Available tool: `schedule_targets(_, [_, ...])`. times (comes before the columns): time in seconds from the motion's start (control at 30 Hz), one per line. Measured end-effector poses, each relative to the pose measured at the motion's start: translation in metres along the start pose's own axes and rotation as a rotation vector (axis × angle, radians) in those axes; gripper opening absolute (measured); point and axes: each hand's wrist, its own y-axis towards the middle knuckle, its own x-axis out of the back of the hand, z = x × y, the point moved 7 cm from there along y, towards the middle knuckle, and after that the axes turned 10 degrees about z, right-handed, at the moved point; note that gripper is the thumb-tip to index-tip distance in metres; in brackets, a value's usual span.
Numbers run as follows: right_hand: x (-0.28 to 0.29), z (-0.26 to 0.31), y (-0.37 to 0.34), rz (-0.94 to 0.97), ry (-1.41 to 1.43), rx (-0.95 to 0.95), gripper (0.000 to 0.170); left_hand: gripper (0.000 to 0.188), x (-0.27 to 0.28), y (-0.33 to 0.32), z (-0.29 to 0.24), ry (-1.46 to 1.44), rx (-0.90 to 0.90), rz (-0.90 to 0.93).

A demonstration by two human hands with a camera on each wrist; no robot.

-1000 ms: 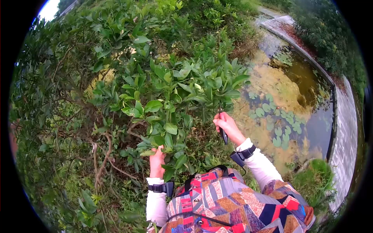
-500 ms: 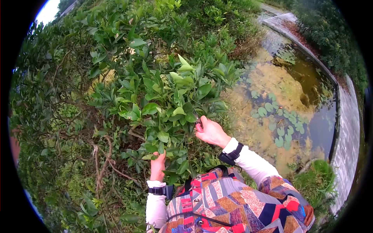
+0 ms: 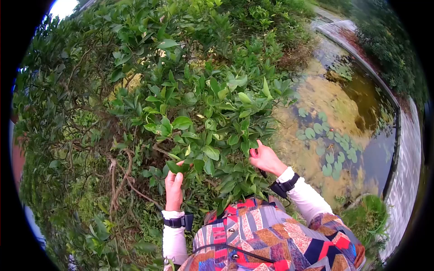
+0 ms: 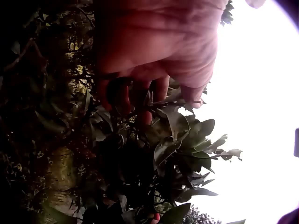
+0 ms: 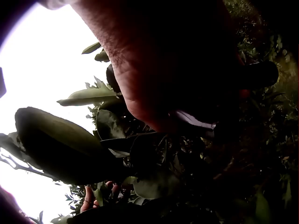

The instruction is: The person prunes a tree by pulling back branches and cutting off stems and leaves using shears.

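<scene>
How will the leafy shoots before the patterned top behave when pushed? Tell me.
The leafy shoots will probably bend and spring rather than stay rigid: the left wrist view shows thin stems. They are likely light, being mostly flat leaves. A single broad leaf may fold or tear, as its blade looks thin.

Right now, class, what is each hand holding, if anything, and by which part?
The right hand grips a tool by its dark handle; the left hand is among leaves; any hold there is unclear.
</scene>
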Motion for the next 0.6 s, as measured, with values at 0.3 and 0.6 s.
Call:
schedule_targets(0.3, [-0.008,-0.136,-0.025,-0.253,0.457,0.086,0.038,0.026,0.001,0.016,0.015,0.018,0.023,-0.107])
schedule_targets(0.6, [0.035,-0.165,-0.121,-0.408,0.476,-0.031,0.024,0.032,-0.023,0.017,-0.018,0.222,-0.107,-0.050])
